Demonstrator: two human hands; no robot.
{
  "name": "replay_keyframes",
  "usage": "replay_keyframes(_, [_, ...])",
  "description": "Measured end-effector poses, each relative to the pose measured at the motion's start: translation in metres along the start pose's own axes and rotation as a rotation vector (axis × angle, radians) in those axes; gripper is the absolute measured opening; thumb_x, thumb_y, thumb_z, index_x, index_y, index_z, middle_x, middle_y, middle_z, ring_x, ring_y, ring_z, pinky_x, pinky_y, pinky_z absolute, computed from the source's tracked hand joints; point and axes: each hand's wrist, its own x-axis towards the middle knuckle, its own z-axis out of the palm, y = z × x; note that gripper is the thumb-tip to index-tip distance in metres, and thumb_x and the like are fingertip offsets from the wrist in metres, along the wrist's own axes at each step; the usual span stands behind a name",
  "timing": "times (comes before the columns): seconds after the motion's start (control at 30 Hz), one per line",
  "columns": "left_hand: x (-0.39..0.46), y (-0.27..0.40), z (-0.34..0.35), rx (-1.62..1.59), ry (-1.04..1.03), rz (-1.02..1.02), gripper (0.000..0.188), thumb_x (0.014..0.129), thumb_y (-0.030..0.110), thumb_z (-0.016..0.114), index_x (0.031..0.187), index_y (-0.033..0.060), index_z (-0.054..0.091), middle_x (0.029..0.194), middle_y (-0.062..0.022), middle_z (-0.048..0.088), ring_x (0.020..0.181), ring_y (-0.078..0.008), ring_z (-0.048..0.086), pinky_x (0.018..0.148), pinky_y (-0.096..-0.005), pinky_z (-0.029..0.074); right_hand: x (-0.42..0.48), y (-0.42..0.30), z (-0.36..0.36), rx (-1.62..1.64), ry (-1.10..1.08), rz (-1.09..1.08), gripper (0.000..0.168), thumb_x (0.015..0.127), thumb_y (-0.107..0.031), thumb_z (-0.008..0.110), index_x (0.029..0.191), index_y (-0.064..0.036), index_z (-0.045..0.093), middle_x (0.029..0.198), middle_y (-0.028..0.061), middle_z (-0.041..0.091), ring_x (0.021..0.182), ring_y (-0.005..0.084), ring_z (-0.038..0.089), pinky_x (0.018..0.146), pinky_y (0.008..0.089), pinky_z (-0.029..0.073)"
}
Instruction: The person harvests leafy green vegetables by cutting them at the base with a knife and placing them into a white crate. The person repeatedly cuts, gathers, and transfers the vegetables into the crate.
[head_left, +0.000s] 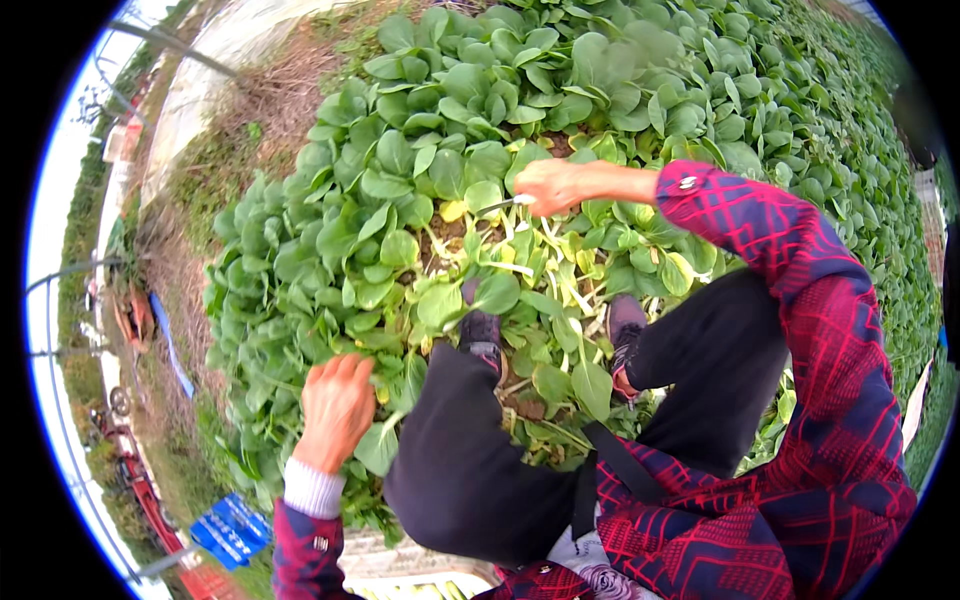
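Observation:
My right hand (551, 187) is closed around the pale handle of a small knife (498, 205). The thin blade points left, over yellowing leaves and cut stalks (517, 251) among the leafy greens. At lower left, my left hand (337, 405) hangs back-up by the edge of the leafy green plants (292, 300). Its fingertips are turned away, so whether they hold anything is hidden. Loose green leaves (592, 386) with pale stems lie between my two shoes (480, 330).
Dense rows of greens (622, 82) spread ahead and to the right. A pale container (450, 574) with greens in it stands by my left leg. Left of the bed lie dry grass (277, 90), a blue strip (171, 345) and a blue sign (231, 531) bearing writing. Metal poles (176, 49) stand at the edge.

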Motion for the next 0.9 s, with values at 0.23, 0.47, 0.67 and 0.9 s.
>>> replay_keyframes(0.23, [0.233, -0.038, 0.105, -0.331, 0.255, 0.174, 0.033, 0.071, 0.005, 0.054, 0.103, -0.0009, 0.053, 0.1, -0.0168, 0.057, 0.09, -0.0314, 0.056, 0.075, -0.0392, 0.046, 0.058, 0.063, 0.084, -0.153, 0.868, -0.258, 0.009, 0.065, -0.004, 0.052, 0.067, -0.005, 0.043, 0.062, 0.011, 0.046, 0.061, 0.0305, 0.049, 0.051, 0.0391, 0.041])
replay_keyframes(0.47, [0.377, -0.026, 0.167, -0.693, 0.31, -0.269, 0.075, 0.061, 0.03, 0.071, 0.119, -0.0041, 0.038, 0.115, -0.0216, 0.048, 0.102, -0.0342, 0.051, 0.09, -0.0375, 0.038, -0.007, 0.078, 0.117, 0.984, 0.388, 0.737, 0.029, 0.083, -0.023, 0.048, 0.071, 0.001, 0.04, 0.054, 0.0057, 0.043, 0.035, 0.0146, 0.049, 0.039, 0.0304, 0.041])
replay_keyframes(0.67, [0.411, -0.017, 0.191, -0.578, 0.145, -0.511, 0.082, 0.058, 0.044, 0.075, 0.119, 0.0007, 0.04, 0.114, -0.0202, 0.049, 0.098, -0.033, 0.054, 0.079, -0.0405, 0.044, 0.003, 0.046, 0.121, 0.993, 0.547, 0.713, 0.034, 0.085, -0.028, 0.046, 0.078, 0.005, 0.045, 0.06, 0.0094, 0.046, 0.038, 0.0161, 0.048, 0.036, 0.0318, 0.04])
replay_keyframes(0.9, [0.4, -0.058, 0.24, -1.311, 0.284, -0.74, 0.03, 0.074, 0.017, 0.067, 0.101, 0.0072, 0.057, 0.09, -0.0052, 0.062, 0.068, -0.0158, 0.059, 0.047, -0.0243, 0.047, 0.059, -0.011, 0.121, 0.958, 0.902, 0.466, 0.032, 0.089, -0.025, 0.046, 0.078, 0.005, 0.049, 0.058, 0.0104, 0.054, 0.041, 0.0189, 0.051, 0.035, 0.0322, 0.038])
